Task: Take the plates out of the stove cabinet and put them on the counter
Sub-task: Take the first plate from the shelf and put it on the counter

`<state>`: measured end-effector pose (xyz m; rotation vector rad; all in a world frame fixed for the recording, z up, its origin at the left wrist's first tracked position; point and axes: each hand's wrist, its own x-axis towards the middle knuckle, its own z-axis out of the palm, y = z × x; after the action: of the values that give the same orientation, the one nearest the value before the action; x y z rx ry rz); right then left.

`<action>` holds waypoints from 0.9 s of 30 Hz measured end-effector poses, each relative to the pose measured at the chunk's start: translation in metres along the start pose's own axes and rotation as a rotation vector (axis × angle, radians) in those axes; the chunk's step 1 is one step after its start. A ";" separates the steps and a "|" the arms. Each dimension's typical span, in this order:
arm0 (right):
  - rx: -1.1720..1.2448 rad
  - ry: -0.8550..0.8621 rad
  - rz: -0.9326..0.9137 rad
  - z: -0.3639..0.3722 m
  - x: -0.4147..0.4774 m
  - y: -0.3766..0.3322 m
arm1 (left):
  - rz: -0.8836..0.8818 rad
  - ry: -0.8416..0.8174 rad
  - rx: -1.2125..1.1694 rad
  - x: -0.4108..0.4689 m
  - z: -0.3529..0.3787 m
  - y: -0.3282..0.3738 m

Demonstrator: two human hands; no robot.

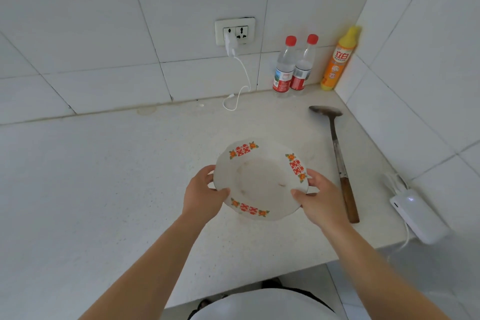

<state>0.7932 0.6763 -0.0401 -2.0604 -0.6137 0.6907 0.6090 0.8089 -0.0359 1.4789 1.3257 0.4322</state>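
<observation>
Both hands are on one white plate [262, 179] with red and orange flower prints, right around the middle of the frame, held over the pale counter [104, 189]. Left hand [201, 193] grips the plate's left rim, thumb on top; right hand [318, 200] pinches the right rim the same way. Can't tell if the plate touches the counter. A spatula [337, 158] lies just right of it, two water bottles [293, 67] and an orange detergent bottle [337, 60] up in the corner.

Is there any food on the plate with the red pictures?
Empty. The plate, held at its rim by the left hand and right hand, shows a bare white middle with only a few small brownish smudges.
</observation>
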 end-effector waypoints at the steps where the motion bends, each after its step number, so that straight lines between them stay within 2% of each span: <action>1: -0.014 -0.001 -0.004 0.001 0.007 0.004 | 0.011 0.018 0.003 0.003 0.005 0.001; 5: 0.006 0.011 -0.019 0.006 0.033 0.024 | -0.008 0.035 -0.019 0.018 0.032 0.004; 12: -0.044 -0.101 -0.022 -0.010 0.091 0.037 | -0.123 0.080 -0.040 0.051 0.073 0.008; 27: -0.037 -0.184 -0.033 -0.030 0.195 0.049 | -0.097 0.074 0.068 0.121 0.125 0.030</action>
<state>0.9635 0.7595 -0.1147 -2.0304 -0.7678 0.8616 0.7638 0.8633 -0.1014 1.4594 1.4768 0.3848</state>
